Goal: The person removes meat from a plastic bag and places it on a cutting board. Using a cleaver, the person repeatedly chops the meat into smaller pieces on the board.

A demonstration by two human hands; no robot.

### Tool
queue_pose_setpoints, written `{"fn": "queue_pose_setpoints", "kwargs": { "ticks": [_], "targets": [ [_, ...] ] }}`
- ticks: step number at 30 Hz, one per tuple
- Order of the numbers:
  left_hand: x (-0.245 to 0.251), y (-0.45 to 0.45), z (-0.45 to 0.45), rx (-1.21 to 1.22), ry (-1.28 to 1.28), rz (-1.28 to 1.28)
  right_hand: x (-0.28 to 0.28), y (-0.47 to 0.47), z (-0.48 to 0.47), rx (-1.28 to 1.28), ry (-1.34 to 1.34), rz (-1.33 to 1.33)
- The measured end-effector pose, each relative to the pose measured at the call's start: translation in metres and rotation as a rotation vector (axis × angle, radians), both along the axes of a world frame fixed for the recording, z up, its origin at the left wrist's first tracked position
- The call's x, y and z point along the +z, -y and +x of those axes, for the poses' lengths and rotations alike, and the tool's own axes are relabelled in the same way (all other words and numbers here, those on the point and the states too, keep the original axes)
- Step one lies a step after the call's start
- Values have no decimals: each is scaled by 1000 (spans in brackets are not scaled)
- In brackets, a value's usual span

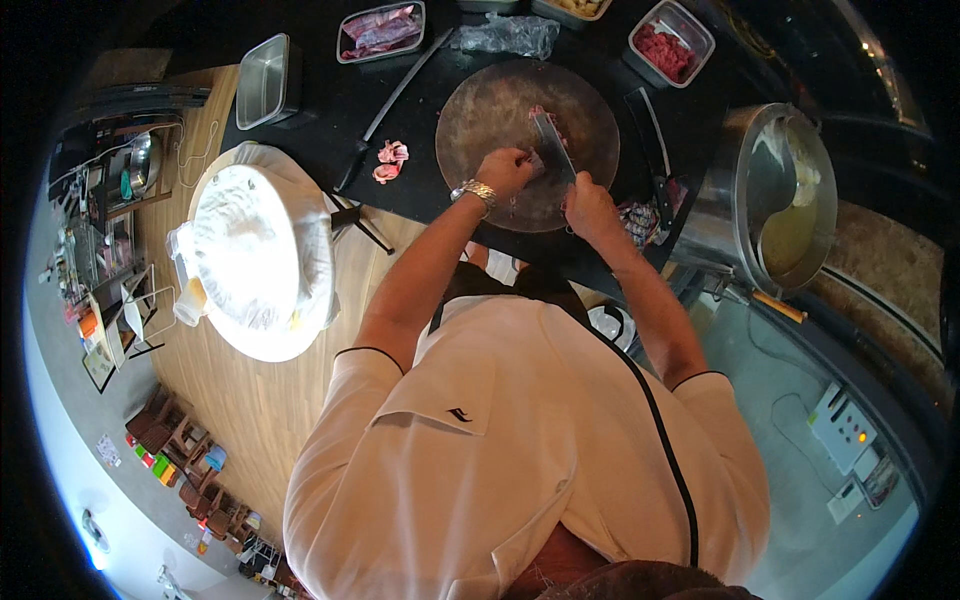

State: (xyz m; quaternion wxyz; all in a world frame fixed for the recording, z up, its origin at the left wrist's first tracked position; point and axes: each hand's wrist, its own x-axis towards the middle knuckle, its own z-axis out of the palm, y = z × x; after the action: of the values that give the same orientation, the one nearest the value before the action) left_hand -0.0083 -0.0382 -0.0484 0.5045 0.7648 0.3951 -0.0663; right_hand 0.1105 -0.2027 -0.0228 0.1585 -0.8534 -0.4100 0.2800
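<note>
My right hand (592,206) is closed round the handle of a cleaver or broad knife (553,141), its blade over a round wooden chopping block (480,105). Bits of red meat (541,114) lie along the blade and by its far end. Left of the blade, my left hand (508,171), with a metal watch or bracelet on the wrist, holds a small piece of meat (535,163) against the block. Pale pink meat scraps (390,161) rest on the black table left of the block.
Beyond the block are a tray of meat pieces (381,31), a clear plastic bag (506,36) and a container of red meat (664,51). A honing steel (401,94) lies left, another knife (658,139) right. A large metal pot (742,202) stands at the right.
</note>
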Motion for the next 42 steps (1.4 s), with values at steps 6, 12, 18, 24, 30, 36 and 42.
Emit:
{"fn": "queue_pose_setpoints", "kwargs": {
  "ticks": [6, 12, 18, 24, 30, 36, 42],
  "targets": [
    [-10, 16, -8, -118, 176, 568, 16, -8, -9, 97, 53, 16],
    [-18, 21, -9, -103, 142, 466, 22, 8, -22, 248, 109, 20],
    [-21, 22, -10, -140, 121, 513, 27, 23, -25, 231, 125, -82],
    [-25, 22, -7, -76, 96, 493, 22, -7, -22, 262, 48, 40],
    [-22, 20, -7, -23, 192, 449, 23, 16, -28, 202, -17, -237],
    [-19, 19, -9, -63, 83, 454, -18, -104, 0, 189, -56, 65],
    [-28, 15, -6, -99, 93, 491, 13, -53, 9, 210, -36, -21]
  ]
}}
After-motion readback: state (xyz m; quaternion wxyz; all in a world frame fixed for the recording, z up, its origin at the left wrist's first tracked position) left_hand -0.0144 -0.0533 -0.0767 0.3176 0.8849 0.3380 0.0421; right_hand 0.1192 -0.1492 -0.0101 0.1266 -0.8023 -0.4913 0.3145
